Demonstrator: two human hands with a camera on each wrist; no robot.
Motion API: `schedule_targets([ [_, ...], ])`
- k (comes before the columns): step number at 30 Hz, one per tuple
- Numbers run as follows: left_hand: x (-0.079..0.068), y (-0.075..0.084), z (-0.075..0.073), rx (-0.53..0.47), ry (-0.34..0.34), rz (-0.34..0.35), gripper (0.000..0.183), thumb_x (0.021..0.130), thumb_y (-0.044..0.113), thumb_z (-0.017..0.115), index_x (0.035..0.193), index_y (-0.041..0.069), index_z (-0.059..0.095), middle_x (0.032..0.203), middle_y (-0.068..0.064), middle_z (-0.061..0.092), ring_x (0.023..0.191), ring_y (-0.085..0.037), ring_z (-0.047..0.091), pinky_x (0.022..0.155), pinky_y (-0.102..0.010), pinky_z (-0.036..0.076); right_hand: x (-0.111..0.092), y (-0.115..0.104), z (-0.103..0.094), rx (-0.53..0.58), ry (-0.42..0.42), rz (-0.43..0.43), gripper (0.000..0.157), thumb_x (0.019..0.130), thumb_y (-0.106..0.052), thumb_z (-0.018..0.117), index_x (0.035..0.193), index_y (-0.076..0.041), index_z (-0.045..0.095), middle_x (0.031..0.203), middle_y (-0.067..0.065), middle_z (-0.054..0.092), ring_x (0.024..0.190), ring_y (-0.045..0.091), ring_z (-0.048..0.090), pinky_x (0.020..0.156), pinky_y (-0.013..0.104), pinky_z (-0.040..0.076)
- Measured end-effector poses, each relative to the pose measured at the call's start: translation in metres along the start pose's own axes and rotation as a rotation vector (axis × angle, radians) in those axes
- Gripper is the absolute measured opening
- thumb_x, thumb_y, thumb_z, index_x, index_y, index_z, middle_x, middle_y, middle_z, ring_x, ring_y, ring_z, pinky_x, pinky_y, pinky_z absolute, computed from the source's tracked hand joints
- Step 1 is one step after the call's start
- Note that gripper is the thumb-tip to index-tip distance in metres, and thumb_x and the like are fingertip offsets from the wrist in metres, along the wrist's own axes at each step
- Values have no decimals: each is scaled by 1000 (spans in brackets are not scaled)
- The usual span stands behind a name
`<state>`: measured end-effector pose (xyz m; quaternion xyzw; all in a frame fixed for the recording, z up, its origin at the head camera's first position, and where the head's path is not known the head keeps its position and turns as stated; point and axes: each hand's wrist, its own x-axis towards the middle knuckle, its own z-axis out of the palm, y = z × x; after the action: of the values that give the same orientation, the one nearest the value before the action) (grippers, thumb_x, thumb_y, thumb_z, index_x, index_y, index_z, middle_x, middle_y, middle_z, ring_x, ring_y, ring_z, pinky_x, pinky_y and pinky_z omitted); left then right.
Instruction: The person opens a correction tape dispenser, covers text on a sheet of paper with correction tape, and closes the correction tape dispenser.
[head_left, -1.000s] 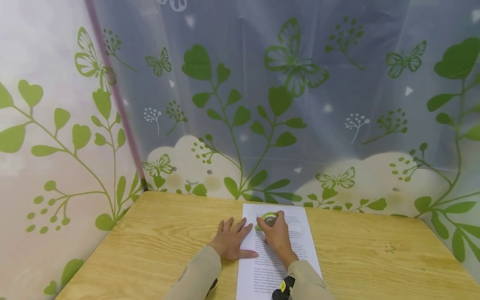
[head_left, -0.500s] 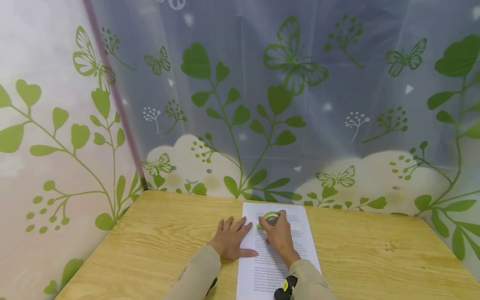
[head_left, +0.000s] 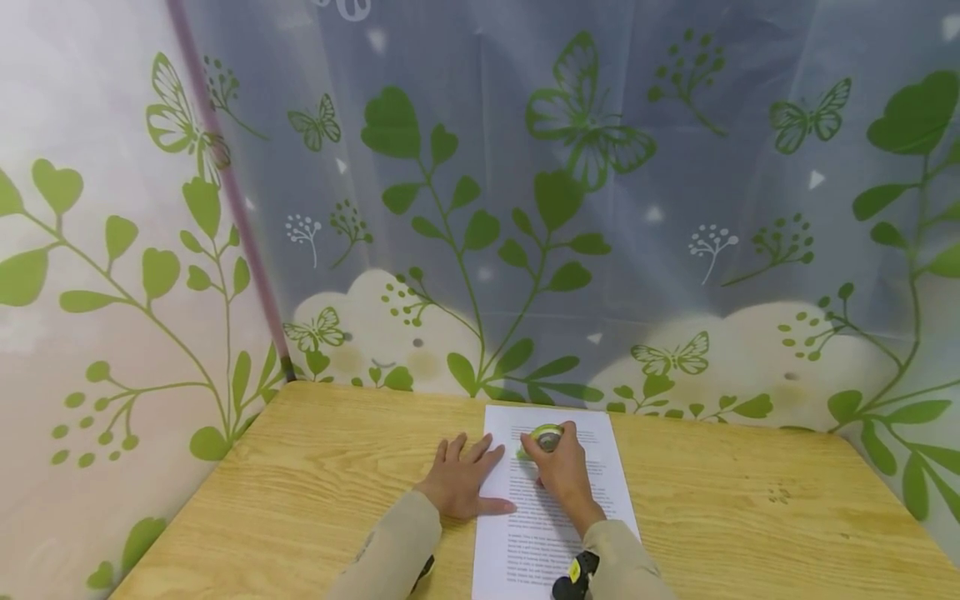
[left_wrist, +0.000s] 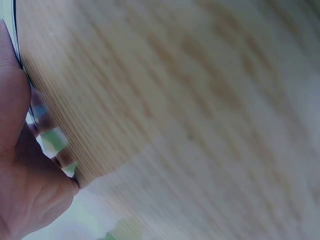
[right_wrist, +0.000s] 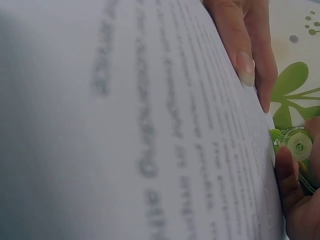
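In the head view a printed sheet of paper (head_left: 555, 542) lies on the wooden table. My right hand (head_left: 566, 475) pinches a green correction tape (head_left: 550, 437) against the upper lines of text. The right wrist view shows the round spool of the correction tape (right_wrist: 298, 146) through its clear case, between thumb and fingers. My left hand (head_left: 459, 483) rests with spread fingers over the left edge of the sheet, its thumb lying on the paper. In the left wrist view only part of the left hand (left_wrist: 30, 185) shows, at the left border.
Bare wood of the table (head_left: 337, 467) extends on both sides of the sheet. Behind it hangs a curtain (head_left: 675, 208) printed with leaves, butterflies and clouds. Small dark marks (head_left: 778, 495) show on the table at the right.
My right hand has slid slightly to the right along the text with the correction tape. The left hand and the sheet have stayed in place.
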<state>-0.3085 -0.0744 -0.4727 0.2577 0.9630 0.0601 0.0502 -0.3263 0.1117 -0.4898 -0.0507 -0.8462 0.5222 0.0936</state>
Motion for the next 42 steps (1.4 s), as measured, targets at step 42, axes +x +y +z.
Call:
schedule_targets([
  [42,0,1,-1,-9,-1,9,87,84,72,48,150,18,32,155,-8,26,137,-45,21,106,-63,16,2,9,-25,-48,-24,2,59,87,-36,71,119,1,39,84,16,59,41,15,53,43,29,47],
])
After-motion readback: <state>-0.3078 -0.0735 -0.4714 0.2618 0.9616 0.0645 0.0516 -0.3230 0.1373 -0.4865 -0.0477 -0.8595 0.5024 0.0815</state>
